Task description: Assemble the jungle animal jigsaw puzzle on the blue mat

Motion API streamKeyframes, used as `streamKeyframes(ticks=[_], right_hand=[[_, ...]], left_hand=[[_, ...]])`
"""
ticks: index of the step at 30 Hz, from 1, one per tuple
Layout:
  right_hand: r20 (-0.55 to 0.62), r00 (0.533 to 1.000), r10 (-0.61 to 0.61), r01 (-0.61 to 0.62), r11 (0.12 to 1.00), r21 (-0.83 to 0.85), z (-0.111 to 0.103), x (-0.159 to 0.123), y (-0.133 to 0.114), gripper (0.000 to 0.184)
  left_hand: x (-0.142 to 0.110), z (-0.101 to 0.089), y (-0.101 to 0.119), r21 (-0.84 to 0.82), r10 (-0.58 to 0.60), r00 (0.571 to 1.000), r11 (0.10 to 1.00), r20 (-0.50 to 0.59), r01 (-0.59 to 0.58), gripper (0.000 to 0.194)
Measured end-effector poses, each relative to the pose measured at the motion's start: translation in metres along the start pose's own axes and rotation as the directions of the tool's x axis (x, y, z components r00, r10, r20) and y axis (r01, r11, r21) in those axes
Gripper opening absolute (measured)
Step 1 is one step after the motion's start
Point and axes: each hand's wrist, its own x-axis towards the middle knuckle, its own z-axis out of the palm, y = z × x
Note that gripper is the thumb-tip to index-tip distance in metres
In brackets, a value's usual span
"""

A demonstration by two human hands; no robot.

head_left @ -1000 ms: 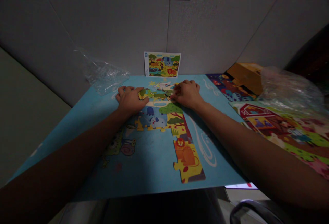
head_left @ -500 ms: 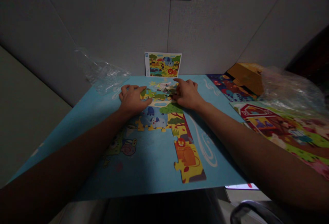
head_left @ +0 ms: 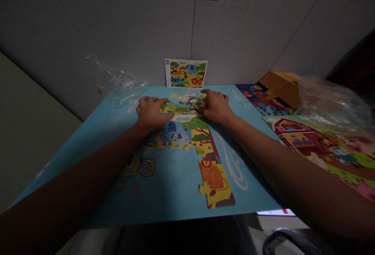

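A partly joined jigsaw puzzle (head_left: 175, 134) lies on the blue tabletop, with elephants and a tree along its upper part. Its right side runs down to a lion section (head_left: 215, 180) near the front edge. Beyond it is a heap of loose puzzle pieces (head_left: 182, 108), some overlapping and tilted. My left hand (head_left: 152, 112) rests at the heap's left side, fingers spread and thumb apart. At the right side, my right hand (head_left: 217, 106) has its index finger stretched out and its other fingers curled at a puzzle piece, partly hidden by the hand.
A picture card (head_left: 186, 74) leans against the wall behind the heap. Crumpled clear plastic (head_left: 121, 87) lies at the back left. To the right are an open cardboard box (head_left: 278, 89), more plastic (head_left: 331, 98) and a farm picture (head_left: 331, 149). The blue table (head_left: 164, 192) ends close to me.
My right hand has shifted slightly to the right, and a piece beside its fingers shows more. My left hand has barely moved. The joined puzzle is unchanged.
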Motion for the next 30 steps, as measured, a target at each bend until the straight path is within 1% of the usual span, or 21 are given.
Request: streamKeyframes(ticks=[5, 7, 9, 11, 12, 13, 15, 16, 17, 18, 19, 20, 21, 23, 24, 25, 26, 28, 29, 30], right_hand=[[-0.002, 1.000, 0.014, -0.014, 1.000, 0.022, 0.000, 0.000, 0.000, 0.070], [-0.014, 1.000, -0.013, 0.013, 0.999, 0.038, 0.001, 0.001, 0.002, 0.069], [-0.045, 0.996, -0.072, 0.075, 0.994, 0.078, 0.002, 0.002, 0.004, 0.069], [-0.123, 0.976, -0.181, 0.199, 0.968, 0.153, 0.000, 0.003, 0.003, 0.069], [-0.181, 0.950, -0.254, 0.288, 0.938, 0.195, -0.001, 0.002, 0.001, 0.069], [-0.248, 0.910, -0.332, 0.388, 0.893, 0.229, -0.002, 0.001, -0.002, 0.068], [-0.383, 0.794, -0.472, 0.581, 0.775, 0.250, -0.005, -0.002, -0.010, 0.064], [-0.437, 0.734, -0.520, 0.652, 0.719, 0.239, -0.006, -0.004, -0.015, 0.060], [-0.480, 0.682, -0.552, 0.703, 0.675, 0.223, -0.007, -0.006, -0.019, 0.057], [-0.513, 0.643, -0.569, 0.736, 0.645, 0.207, -0.008, -0.008, -0.023, 0.054], [-0.532, 0.621, -0.575, 0.751, 0.630, 0.196, -0.008, -0.009, -0.026, 0.052], [-0.543, 0.613, -0.575, 0.756, 0.626, 0.190, -0.008, -0.010, -0.029, 0.051], [-0.544, 0.614, -0.572, 0.754, 0.629, 0.189, -0.008, -0.010, -0.029, 0.050], [-0.527, 0.636, -0.564, 0.736, 0.648, 0.195, -0.007, -0.008, -0.028, 0.051], [-0.508, 0.659, -0.554, 0.716, 0.670, 0.197, -0.006, -0.007, -0.025, 0.054], [-0.484, 0.692, -0.536, 0.683, 0.703, 0.198, -0.005, -0.005, -0.022, 0.059], [-0.453, 0.736, -0.504, 0.633, 0.749, 0.195, -0.003, -0.004, -0.018, 0.065], [-0.362, 0.847, -0.389, 0.470, 0.867, 0.167, 0.001, -0.001, -0.010, 0.073], [-0.305, 0.899, -0.315, 0.369, 0.919, 0.141, 0.003, 0.000, -0.005, 0.072], [-0.240, 0.940, -0.241, 0.273, 0.956, 0.110, 0.005, 0.000, -0.001, 0.069]], left_hand=[[-0.001, -0.001, 0.001, 0.000, 0.010, 1.000, 1.000, -0.001, -0.010, 0.064], [0.000, 0.000, 0.000, -0.004, 0.011, 1.000, 1.000, -0.003, -0.011, 0.064], [0.001, 0.001, -0.001, -0.029, 0.032, 0.999, 0.999, -0.015, -0.032, 0.065], [0.002, 0.001, -0.002, -0.090, 0.100, 0.992, 0.990, -0.075, -0.107, 0.072], [0.002, 0.001, -0.002, -0.126, 0.155, 0.980, 0.977, -0.128, -0.171, 0.078], [0.002, 0.001, -0.002, -0.155, 0.219, 0.957, 0.956, -0.190, -0.250, 0.083], [0.000, 0.000, -0.001, -0.169, 0.343, 0.887, 0.898, -0.310, -0.407, 0.086], [-0.001, -0.001, 0.001, -0.158, 0.389, 0.850, 0.871, -0.356, -0.465, 0.083], [-0.002, -0.002, 0.002, -0.139, 0.422, 0.818, 0.852, -0.391, -0.505, 0.079], [-0.003, -0.003, 0.003, -0.120, 0.439, 0.795, 0.841, -0.419, -0.528, 0.075], [-0.004, -0.003, 0.004, -0.103, 0.447, 0.778, 0.836, -0.440, -0.539, 0.071], [-0.005, -0.004, 0.005, -0.087, 0.451, 0.767, 0.835, -0.456, -0.543, 0.068], [-0.006, -0.005, 0.006, -0.073, 0.453, 0.761, 0.837, -0.465, -0.543, 0.066], [-0.006, -0.006, 0.007, -0.046, 0.449, 0.760, 0.848, -0.470, -0.529, 0.063], [-0.006, -0.007, 0.007, -0.039, 0.433, 0.768, 0.860, -0.472, -0.509, 0.062], [-0.005, -0.007, 0.007, -0.037, 0.406, 0.782, 0.878, -0.473, -0.478, 0.063], [-0.005, -0.007, 0.007, -0.037, 0.369, 0.801, 0.899, -0.471, -0.436, 0.063], [-0.002, -0.006, 0.004, -0.037, 0.269, 0.857, 0.948, -0.439, -0.317, 0.065], [-0.001, -0.004, 0.003, -0.032, 0.205, 0.893, 0.971, -0.401, -0.238, 0.067], [0.001, -0.002, 0.000, -0.021, 0.133, 0.929, 0.988, -0.346, -0.150, 0.069]])
